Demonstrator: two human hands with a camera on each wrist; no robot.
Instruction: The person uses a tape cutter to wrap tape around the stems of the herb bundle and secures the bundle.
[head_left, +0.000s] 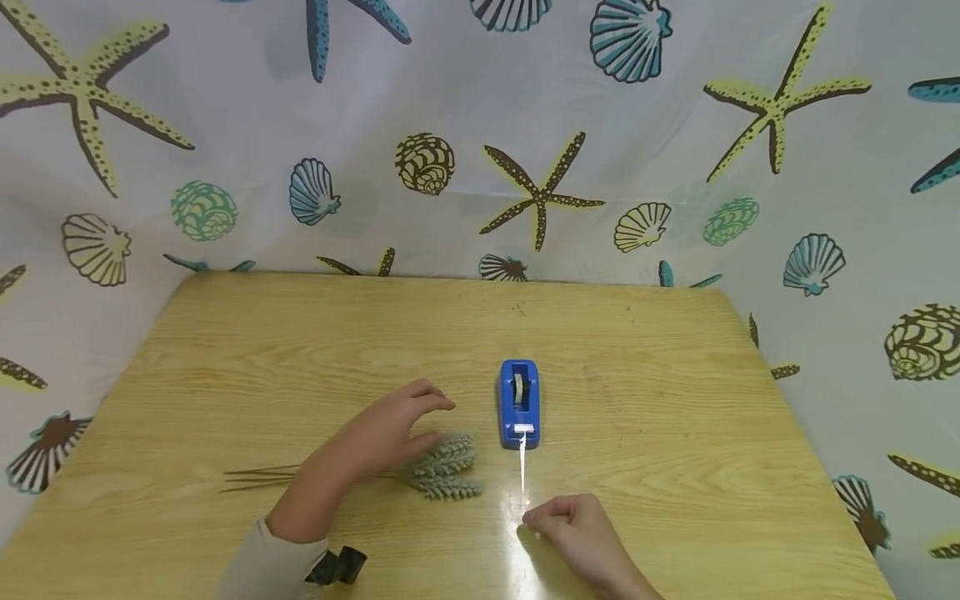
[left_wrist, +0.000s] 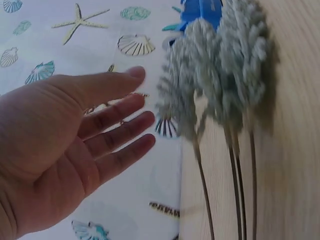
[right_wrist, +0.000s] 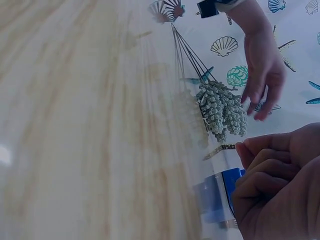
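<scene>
A blue tape dispenser (head_left: pixel 517 396) with a roll in it stands on the table. From its front edge a thin strip of clear tape (head_left: pixel 522 471) runs toward my right hand (head_left: pixel 581 533), which pinches its end between thumb and curled forefinger; the same right hand (right_wrist: pixel 280 180) shows its fingers folded in the right wrist view. My left hand (head_left: pixel 390 429) hovers over a bunch of grey-green artificial flower sprigs (head_left: pixel 447 468), fingers spread loosely and holding nothing. In the left wrist view the sprigs (left_wrist: pixel 242 55) lie apart from the left hand (left_wrist: pixel 80 135), their thin brown stems close together.
The wooden table (head_left: pixel 637 375) has a glossy top with a bright reflection near the right hand. Behind and beside it hangs a white cloth (head_left: pixel 450 225) printed with starfish and shells. A black strap (head_left: pixel 337 567) sits at the left sleeve.
</scene>
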